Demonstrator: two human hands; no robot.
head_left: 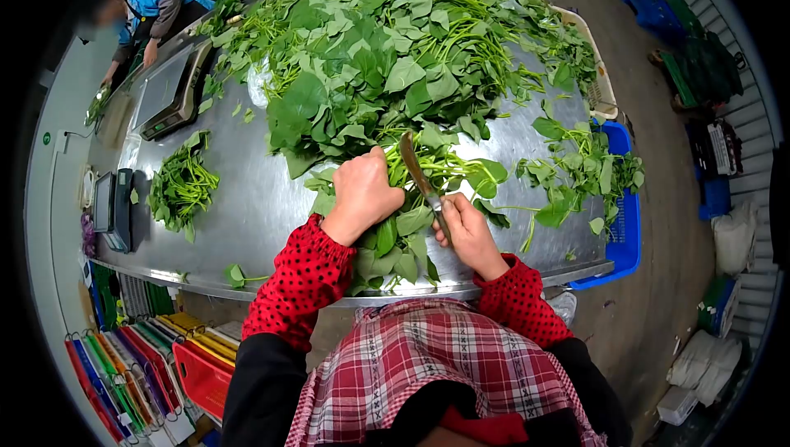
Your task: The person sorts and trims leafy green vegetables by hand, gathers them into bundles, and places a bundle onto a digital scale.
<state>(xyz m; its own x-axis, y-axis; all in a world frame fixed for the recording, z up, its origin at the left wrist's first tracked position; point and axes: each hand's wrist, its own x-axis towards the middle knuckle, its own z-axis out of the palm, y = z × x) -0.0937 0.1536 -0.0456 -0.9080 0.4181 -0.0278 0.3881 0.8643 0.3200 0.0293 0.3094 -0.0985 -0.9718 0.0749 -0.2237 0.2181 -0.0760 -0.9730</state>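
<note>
My left hand (pixel 364 192) is closed in a fist around a bunch of leafy greens (pixel 399 253), whose leaves hang down toward the table's front edge. In my right hand (pixel 467 237) is a knife (pixel 417 169) with a curved, brownish blade, gripped by its handle. The blade points up and away from me, over pale green stems just right of my left fist. Directly beyond both hands rises a large heap of leafy greens (pixel 378 60) with long stems. A smaller pile (pixel 568 171) lies to the right, partly over the table edge.
On the metal table (pixel 247 237), a bunch of greens (pixel 183 183) lies left, near a scale (pixel 169 89) and a smaller device (pixel 113 210). A blue basket (pixel 624 237) and a cream crate (pixel 605 89) stand at the right edge. Another person (pixel 156 11) works at the far left.
</note>
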